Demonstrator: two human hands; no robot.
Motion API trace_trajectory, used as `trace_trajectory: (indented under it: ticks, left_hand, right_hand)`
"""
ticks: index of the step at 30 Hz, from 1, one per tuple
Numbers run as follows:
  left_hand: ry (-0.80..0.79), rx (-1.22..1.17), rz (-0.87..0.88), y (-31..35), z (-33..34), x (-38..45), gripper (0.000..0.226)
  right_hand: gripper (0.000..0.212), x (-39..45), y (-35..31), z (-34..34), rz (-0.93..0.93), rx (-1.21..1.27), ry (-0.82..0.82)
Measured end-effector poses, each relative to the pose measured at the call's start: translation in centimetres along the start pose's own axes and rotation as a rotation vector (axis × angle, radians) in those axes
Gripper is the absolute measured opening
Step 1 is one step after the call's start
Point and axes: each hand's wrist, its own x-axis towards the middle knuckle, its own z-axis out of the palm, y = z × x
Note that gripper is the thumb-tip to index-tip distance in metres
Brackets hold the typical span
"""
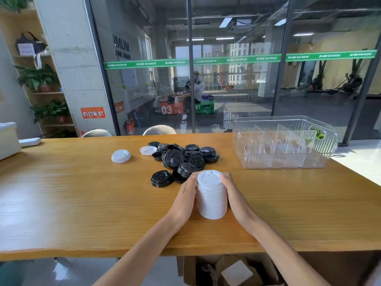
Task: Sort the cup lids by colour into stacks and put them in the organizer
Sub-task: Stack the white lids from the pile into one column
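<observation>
Left hand (186,196) and right hand (234,195) cupped against opposite sides of a tall stack of white lids (212,196), fingers curled round it, gripping. Stack upright near the front of the wooden counter (82,199). Behind it, a heap of black lids (181,158), two loose white lids (121,156), a clear organizer (288,141). Glass wall (237,79) beyond.

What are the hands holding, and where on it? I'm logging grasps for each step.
The left hand and right hand hold the stack of white lids by its opposite sides, as it stands upright on the table.
</observation>
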Motion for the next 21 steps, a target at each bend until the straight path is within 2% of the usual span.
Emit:
trace_trajectory:
  ticks: [3,9,14,21]
  left_hand:
    - [0.0,-0.025,-0.012,0.0,0.0,-0.1,0.048]
    - [-0.012,-0.049,-0.026,-0.3,-0.1,-0.2,0.043]
    - [0.0,-0.069,-0.062,-0.9,0.0,0.4,0.045]
    - [-0.021,-0.042,-0.045,-1.1,0.2,0.4,0.047]
  right_hand:
    - [0.059,0.0,0.0,-0.1,0.014,0.008,-0.005]
    - [0.089,-0.4,-0.4,-0.2,0.034,0.0,-0.055]
    - [0.085,-0.5,-0.6,0.1,0.033,-0.017,-0.074]
    - [0.097,-0.8,-0.9,0.1,0.019,0.001,-0.083]
